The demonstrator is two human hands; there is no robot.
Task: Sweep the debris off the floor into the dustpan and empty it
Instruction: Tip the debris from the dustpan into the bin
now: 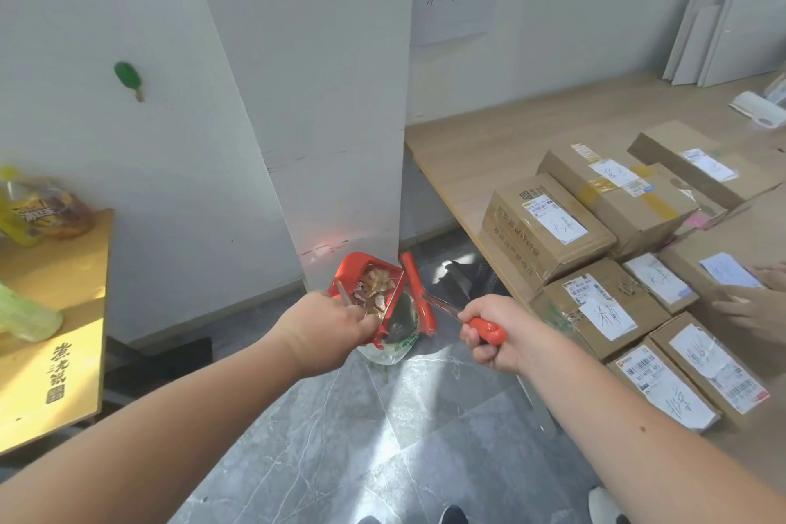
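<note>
Debris (pixel 374 283) is being held in the dustpan (pixel 361 268), gripped by the left hand (pixel 336 323) over a bag (pixel 397 336); emptying is pending. The broom (pixel 419 294) handle is being clenched by the right hand (pixel 489 332).

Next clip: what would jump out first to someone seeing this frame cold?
The red dustpan, full of debris, sits at centre frame in the left hand, tipped over a clear bag on the grey floor. Beside it, the right hand grips the red broom handle. To the right, labelled cardboard boxes crowd a wooden table.
</note>
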